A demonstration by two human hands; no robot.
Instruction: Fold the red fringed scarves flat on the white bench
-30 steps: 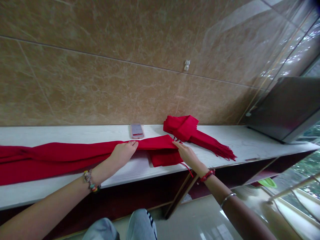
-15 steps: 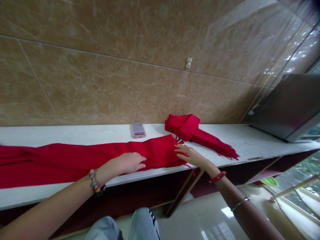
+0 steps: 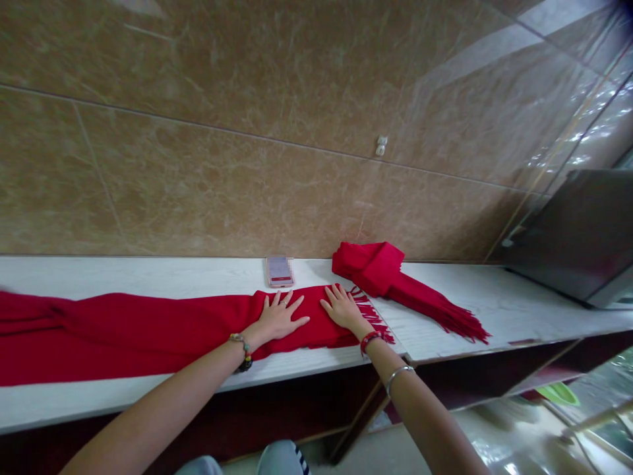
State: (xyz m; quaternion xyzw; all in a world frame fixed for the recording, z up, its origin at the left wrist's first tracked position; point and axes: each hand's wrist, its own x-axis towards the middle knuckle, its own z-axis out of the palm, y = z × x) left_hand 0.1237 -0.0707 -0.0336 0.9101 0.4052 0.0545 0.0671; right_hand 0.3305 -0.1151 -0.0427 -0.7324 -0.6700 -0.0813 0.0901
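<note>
A long red scarf [image 3: 148,330] lies flat along the white shelf [image 3: 494,303], running off the left edge of the view. My left hand [image 3: 279,316] rests flat on it with fingers spread. My right hand [image 3: 341,308] lies flat on the scarf's right end, fingers spread, just left of its fringe [image 3: 373,315]. Both hands hold nothing. A second red scarf [image 3: 390,277], folded at one end with its fringe trailing right, lies behind and to the right.
A pink phone [image 3: 279,270] lies on the shelf against the brown marble wall [image 3: 247,165], just beyond my hands. A dark box-like appliance [image 3: 578,237] stands at the far right. Below are a dark lower shelf and glossy floor.
The scarf's folded right end has been spread out flat. Both hands have moved together and now press palm-down on it. The view has shifted slightly.
</note>
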